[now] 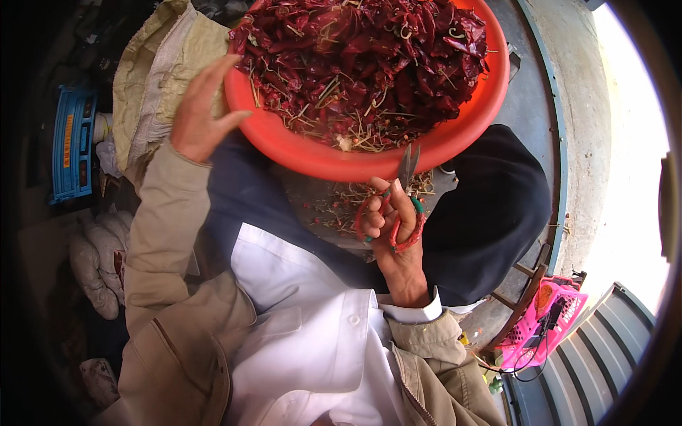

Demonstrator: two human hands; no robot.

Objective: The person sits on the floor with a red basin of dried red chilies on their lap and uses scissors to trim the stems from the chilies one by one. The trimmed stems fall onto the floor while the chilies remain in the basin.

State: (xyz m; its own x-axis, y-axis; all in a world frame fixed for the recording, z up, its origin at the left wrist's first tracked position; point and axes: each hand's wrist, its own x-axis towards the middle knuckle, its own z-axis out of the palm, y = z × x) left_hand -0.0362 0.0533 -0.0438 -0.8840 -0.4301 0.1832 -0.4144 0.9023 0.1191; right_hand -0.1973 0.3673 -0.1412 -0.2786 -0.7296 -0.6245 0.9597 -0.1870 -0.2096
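A large red plastic basin (319,160) full of dried red chili peppers (367,64) rests before me, with pale stems and seeds loose along its near side. My left hand (205,106) is at the basin's left rim, thumb and fingers spread, holding nothing. In my right hand (394,218) are scissors (408,165) with handles wrapped in red and green; the blades point up towards the near rim and are slightly apart. Cut stems and bits (341,205) lie on the grey surface below the basin, between my knees.
A woven sack (154,80) stands left of the basin. Farther left are a blue plastic object (74,144) bearing writing and a pale work glove (101,261). At the lower right, a pink plastic basket (549,319) with a black cable stands near a corrugated metal panel (591,346).
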